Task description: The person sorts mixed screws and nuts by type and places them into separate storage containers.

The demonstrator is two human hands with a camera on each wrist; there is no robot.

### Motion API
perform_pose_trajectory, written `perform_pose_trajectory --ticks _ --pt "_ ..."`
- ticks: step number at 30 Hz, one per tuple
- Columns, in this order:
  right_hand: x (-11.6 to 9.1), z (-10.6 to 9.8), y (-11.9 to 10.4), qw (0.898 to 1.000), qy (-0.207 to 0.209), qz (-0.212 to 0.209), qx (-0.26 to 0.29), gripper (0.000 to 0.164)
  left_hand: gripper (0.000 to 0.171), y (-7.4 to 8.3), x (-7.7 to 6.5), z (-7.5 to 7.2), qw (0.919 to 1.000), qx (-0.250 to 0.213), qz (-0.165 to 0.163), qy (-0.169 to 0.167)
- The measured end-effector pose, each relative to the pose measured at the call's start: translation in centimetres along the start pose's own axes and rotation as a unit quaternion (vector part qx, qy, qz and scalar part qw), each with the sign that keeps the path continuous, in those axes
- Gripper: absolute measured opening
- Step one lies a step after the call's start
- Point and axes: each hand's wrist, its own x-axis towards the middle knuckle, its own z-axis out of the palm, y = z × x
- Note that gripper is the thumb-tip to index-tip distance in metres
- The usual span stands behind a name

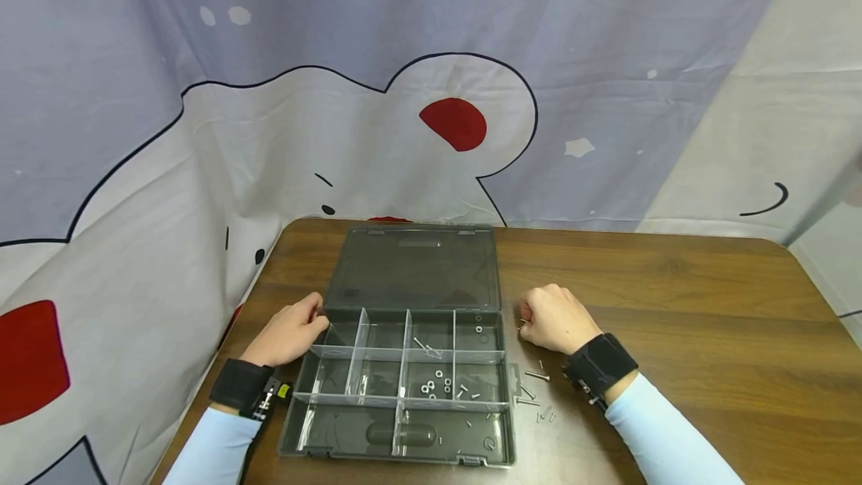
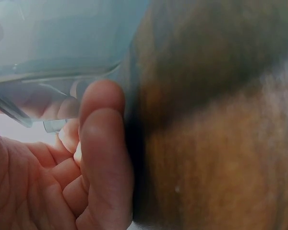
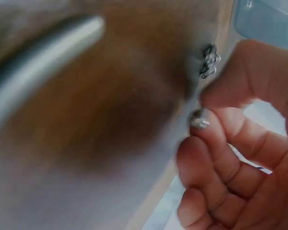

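A grey translucent compartment box (image 1: 402,400) lies on the table with its lid (image 1: 417,268) folded back. My left hand (image 1: 291,326) grips the box's left side near the lid hinge; in the left wrist view its fingers (image 2: 105,158) curl at the clear wall. To the right of the box, my right hand (image 1: 557,316) pinches a small screw (image 3: 199,120) between thumb and fingertips, most of it hidden. Loose screws (image 1: 537,376) of several sizes lie between that hand and the box. Inside are nuts (image 1: 439,374), long screws (image 1: 426,346) and short screws (image 1: 462,391) in separate compartments.
The brown wooden table (image 1: 673,305) extends to the right. A patterned curtain (image 1: 606,96) hangs along its back edge and left side. Small rings (image 1: 489,442) and bits of metal sit in the box's front right compartment.
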Motion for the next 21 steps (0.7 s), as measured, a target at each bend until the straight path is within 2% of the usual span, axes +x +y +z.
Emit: perform_pose_trajectory --ticks 6,12,15,21 --pt "-0.1 -1.5 -0.9 0.999 0.045 -0.02 0.007 0.017 0.012 -0.1 0.0 0.0 1.0 0.004 0.002 0.005" --pt "0.5 -3.5 -3.5 0.988 0.099 -0.112 0.05 0.019 0.013 -0.1 0.0 0.1 1.0 0.001 0.003 0.005" --pt "0.9 -4.2 -5.1 0.98 0.11 -0.15 0.067 0.022 0.012 -0.1 0.0 0.1 1.0 0.001 0.002 0.006" --pt "2.0 -5.2 -8.2 0.973 0.114 -0.188 0.077 0.021 0.012 -0.1 0.0 0.1 1.0 0.002 0.003 0.009"
